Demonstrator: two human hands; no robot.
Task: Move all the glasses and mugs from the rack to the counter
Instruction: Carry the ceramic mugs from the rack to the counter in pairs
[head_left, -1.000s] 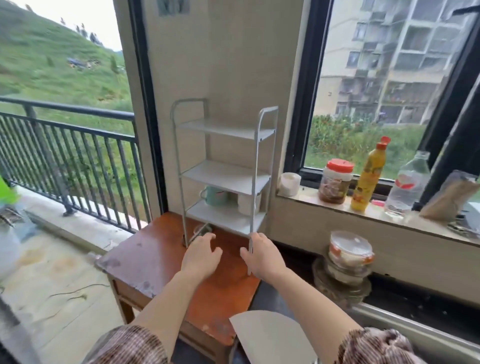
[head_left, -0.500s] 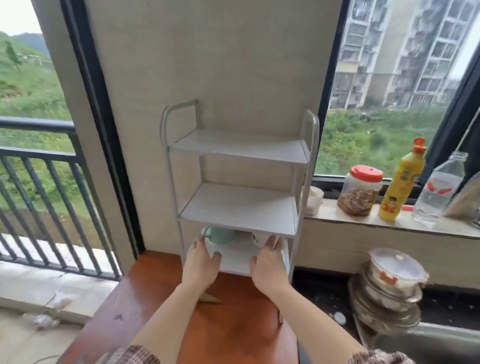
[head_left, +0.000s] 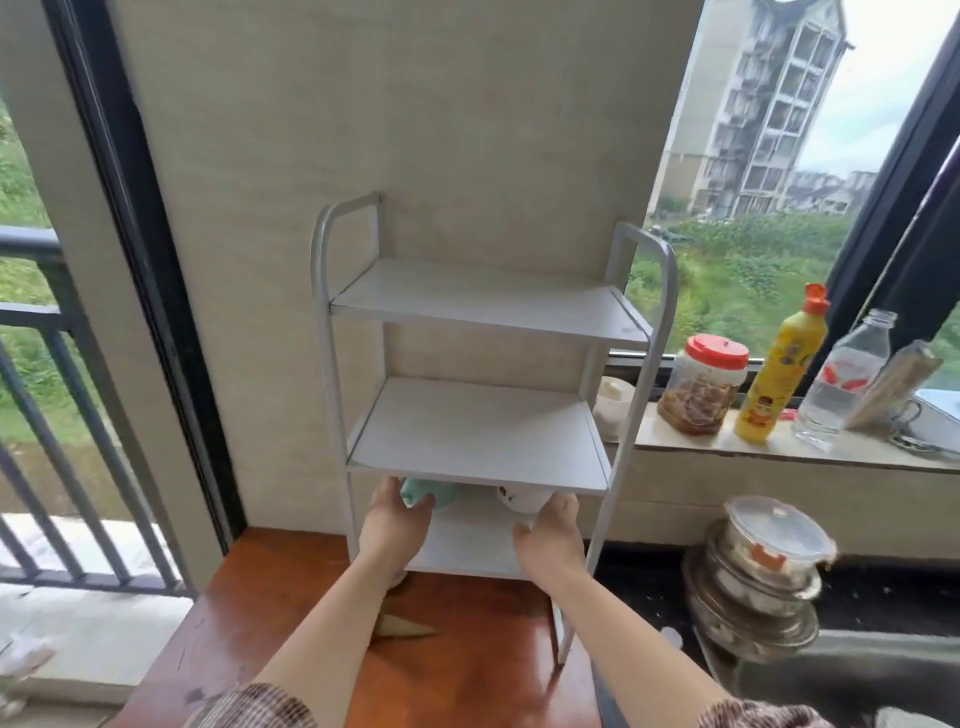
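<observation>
On the bottom shelf of the rack (head_left: 467, 426), the left hand (head_left: 395, 525) gripped a green mug (head_left: 441, 493); the right hand (head_left: 545, 538) gripped a white mug (head_left: 519, 500) with dark marks.

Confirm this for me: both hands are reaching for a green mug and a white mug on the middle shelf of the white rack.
Not quite: wrong shelf. The head view shows the left hand at the green mug and the right hand at the white mug on the bottom shelf of the white rack, under the middle shelf.
</observation>
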